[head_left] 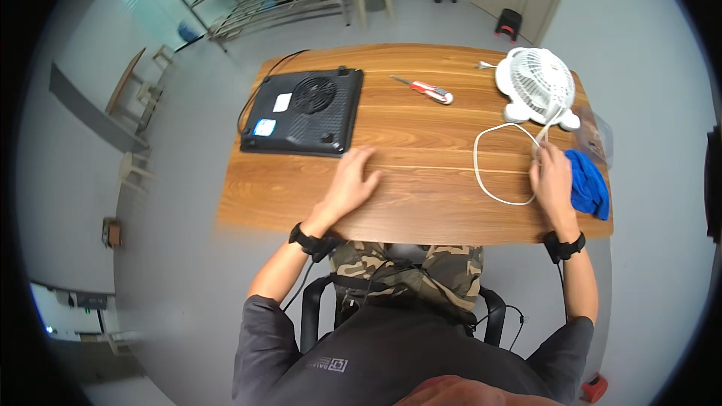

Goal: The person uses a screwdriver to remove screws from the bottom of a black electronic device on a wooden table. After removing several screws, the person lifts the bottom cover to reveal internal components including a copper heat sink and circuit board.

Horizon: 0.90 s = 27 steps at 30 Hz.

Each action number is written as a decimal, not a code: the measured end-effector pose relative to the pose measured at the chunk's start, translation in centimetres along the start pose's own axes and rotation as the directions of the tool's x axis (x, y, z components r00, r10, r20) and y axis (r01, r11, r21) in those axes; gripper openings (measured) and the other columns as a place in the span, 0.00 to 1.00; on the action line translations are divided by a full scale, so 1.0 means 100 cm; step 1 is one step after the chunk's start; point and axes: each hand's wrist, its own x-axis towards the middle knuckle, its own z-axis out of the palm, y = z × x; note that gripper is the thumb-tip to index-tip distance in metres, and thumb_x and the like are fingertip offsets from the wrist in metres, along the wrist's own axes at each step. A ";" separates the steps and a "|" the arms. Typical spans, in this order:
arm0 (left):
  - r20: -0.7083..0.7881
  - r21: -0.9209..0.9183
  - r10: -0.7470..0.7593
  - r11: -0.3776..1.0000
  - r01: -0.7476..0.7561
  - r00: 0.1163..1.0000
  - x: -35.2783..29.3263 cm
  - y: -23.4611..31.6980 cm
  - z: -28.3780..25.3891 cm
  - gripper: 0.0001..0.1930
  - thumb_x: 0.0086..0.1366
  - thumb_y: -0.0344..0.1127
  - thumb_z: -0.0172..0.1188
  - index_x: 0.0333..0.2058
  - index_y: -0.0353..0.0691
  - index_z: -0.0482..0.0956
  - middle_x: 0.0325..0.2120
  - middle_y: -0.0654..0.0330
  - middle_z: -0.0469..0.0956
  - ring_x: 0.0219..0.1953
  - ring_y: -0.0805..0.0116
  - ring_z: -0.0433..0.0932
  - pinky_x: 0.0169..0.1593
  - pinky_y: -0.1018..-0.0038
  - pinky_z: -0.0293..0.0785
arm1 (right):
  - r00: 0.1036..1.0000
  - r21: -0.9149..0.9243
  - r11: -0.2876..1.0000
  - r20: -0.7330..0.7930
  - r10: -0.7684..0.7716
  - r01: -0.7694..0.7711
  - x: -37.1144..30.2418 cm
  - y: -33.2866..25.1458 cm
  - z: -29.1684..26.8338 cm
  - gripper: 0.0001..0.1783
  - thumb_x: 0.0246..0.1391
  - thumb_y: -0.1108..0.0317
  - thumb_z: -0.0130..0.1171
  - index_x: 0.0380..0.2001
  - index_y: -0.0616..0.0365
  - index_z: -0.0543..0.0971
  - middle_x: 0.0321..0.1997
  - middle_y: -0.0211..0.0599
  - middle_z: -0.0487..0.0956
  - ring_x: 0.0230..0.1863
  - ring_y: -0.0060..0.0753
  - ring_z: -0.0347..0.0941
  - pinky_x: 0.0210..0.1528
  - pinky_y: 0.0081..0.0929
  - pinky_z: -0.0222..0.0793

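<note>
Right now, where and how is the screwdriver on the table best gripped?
Probably by the thick red-and-white handle, from the near right with the right hand: the screwdriver lies flat, handle end toward the right, its thin shaft pointing left and away.

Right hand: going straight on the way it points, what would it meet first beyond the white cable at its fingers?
The right hand would probably meet the white fan just ahead, though depth is unclear.

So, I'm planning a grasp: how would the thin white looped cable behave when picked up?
The cable likely bends easily but springs a little: its loop lies open and rounded. Lifting may tug the white, round-caged plastic fan, which the cable reaches.
</note>
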 end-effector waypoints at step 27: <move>-0.253 -0.129 -0.740 0.664 0.736 0.623 0.012 -0.246 -0.149 0.37 0.72 0.54 0.53 0.70 0.33 0.61 0.72 0.46 0.60 0.73 0.41 0.59 0.72 0.48 0.59 | 0.816 0.252 0.960 0.526 -0.239 0.120 0.118 -0.183 0.078 0.30 0.76 0.56 0.46 0.69 0.70 0.66 0.73 0.62 0.67 0.73 0.63 0.62 0.74 0.45 0.58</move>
